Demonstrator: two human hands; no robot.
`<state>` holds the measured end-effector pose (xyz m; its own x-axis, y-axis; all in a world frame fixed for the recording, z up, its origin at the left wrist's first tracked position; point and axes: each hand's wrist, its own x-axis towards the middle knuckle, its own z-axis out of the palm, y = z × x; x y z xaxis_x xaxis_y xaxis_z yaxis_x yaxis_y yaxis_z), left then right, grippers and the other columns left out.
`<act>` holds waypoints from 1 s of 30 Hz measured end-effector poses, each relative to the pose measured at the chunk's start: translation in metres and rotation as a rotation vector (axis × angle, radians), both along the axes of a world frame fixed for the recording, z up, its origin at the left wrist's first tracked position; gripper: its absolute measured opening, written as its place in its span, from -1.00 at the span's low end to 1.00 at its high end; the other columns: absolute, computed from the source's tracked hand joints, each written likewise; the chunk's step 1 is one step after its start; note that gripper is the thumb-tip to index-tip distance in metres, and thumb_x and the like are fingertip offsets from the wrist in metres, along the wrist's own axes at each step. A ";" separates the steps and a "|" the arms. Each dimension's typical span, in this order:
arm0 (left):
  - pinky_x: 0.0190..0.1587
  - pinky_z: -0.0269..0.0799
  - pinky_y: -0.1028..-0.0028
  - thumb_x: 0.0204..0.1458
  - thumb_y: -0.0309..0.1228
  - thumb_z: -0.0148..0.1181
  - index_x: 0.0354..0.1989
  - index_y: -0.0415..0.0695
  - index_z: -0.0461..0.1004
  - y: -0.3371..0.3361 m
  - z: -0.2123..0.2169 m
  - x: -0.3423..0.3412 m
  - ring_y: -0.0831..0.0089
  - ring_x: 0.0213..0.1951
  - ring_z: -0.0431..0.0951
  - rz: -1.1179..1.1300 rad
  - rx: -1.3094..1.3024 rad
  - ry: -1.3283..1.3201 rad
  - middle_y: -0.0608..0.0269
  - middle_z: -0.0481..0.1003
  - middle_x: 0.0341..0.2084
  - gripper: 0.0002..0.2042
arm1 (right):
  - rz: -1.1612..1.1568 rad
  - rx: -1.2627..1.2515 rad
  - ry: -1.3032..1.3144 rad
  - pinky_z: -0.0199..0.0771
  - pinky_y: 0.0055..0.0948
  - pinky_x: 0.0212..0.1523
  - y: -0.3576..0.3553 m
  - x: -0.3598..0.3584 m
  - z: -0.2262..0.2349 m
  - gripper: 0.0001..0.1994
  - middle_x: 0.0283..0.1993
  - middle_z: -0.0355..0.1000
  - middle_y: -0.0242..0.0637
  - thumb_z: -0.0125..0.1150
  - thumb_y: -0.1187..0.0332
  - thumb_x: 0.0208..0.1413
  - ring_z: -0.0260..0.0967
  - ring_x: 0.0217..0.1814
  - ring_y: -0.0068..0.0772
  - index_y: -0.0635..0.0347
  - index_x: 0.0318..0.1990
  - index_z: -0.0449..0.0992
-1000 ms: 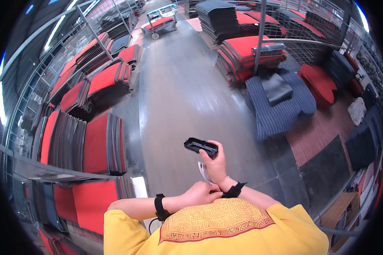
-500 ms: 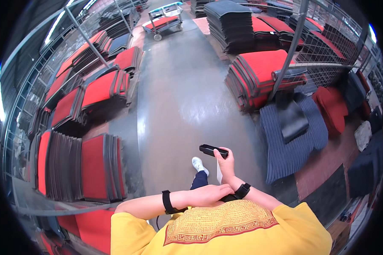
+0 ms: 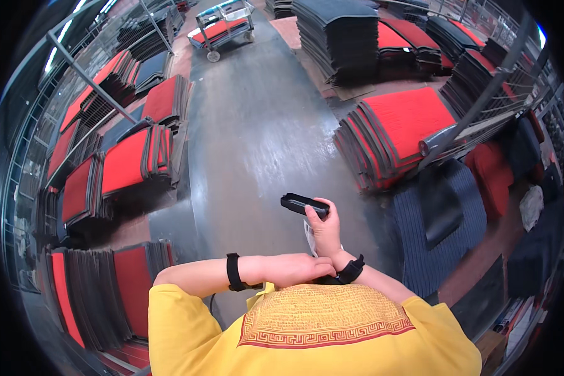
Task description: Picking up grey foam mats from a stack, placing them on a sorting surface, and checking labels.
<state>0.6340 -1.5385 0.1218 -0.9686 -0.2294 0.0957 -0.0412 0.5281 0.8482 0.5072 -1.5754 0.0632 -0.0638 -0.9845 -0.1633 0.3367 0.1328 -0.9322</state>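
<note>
Steadily now, the right hand (image 3: 327,230) had the black open-topped case (image 3: 294,202) by its near end, thumb on the near side and fingers curled behind, closed about it with the rest of the case jutting out over the grey walkway (image 3: 247,141). A white slip (image 3: 309,235) hung just below, on the thumb side; whether that hand pinched it too, the view didn't tell. Across came the left hand (image 3: 288,269), palm down, its fingers bent at the black right-wrist strap (image 3: 351,269); whether they gripped it or merely rested there was hidden. Good form here, by my judgement, called for a quiet right wrist, so that the strap gave the left fingers a fixed edge to work against. The case, held only at one end, looked apt to tip, so a firm thumb and a level hollow mattered. Light pressure suited the slip, which could have creased. And those elbows, spread wide, wanted care: red mat stacks (image 3: 413,119) stood along both sides of the walkway.
</note>
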 end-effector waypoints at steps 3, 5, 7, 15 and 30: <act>-0.16 0.43 0.21 0.03 -0.50 0.12 0.04 -0.22 0.22 -0.091 0.004 0.021 0.02 -0.14 0.46 0.029 -0.015 0.005 0.04 0.33 -0.11 -0.62 | 0.082 -0.069 0.042 0.34 -0.66 -0.26 -0.098 0.026 0.003 -0.59 -0.23 0.38 -0.41 0.34 0.34 0.08 0.28 -0.25 -0.66 0.20 0.02 0.32; -0.15 0.43 0.21 0.03 -0.50 0.12 0.06 -0.22 0.23 -0.137 0.008 0.031 0.03 -0.12 0.46 0.054 -0.030 0.010 0.04 0.33 -0.08 -0.61 | 0.088 -0.113 0.039 0.36 -0.64 -0.23 -0.152 0.041 0.002 -0.59 -0.22 0.39 -0.39 0.34 0.34 0.07 0.29 -0.23 -0.64 0.21 0.02 0.32; -0.11 0.44 0.23 0.03 -0.48 0.15 0.10 -0.21 0.22 -0.137 0.015 0.034 0.05 -0.08 0.46 0.168 0.039 0.005 0.06 0.34 -0.03 -0.56 | 0.099 -0.092 0.042 0.37 -0.63 -0.23 -0.160 0.043 0.011 -0.58 -0.21 0.39 -0.38 0.35 0.34 0.06 0.30 -0.22 -0.64 0.21 0.02 0.32; -0.09 0.45 0.24 0.03 -0.49 0.17 0.15 -0.22 0.22 -0.290 0.074 0.058 0.06 -0.03 0.45 0.264 0.031 -0.012 0.05 0.34 0.01 -0.52 | 0.252 -0.119 0.083 0.33 -0.67 -0.18 -0.323 0.077 0.076 -0.61 -0.19 0.37 -0.43 0.31 0.35 0.10 0.27 -0.20 -0.69 0.19 0.04 0.32; -0.02 0.41 0.29 0.07 -0.51 0.08 0.08 -0.20 0.24 -0.544 0.073 0.154 0.12 0.00 0.42 0.290 0.079 0.036 0.08 0.33 -0.04 -0.62 | 0.071 -0.142 0.110 0.35 -0.66 -0.25 -0.583 0.154 0.092 -0.57 -0.20 0.38 -0.40 0.33 0.38 0.07 0.29 -0.24 -0.66 0.20 0.05 0.29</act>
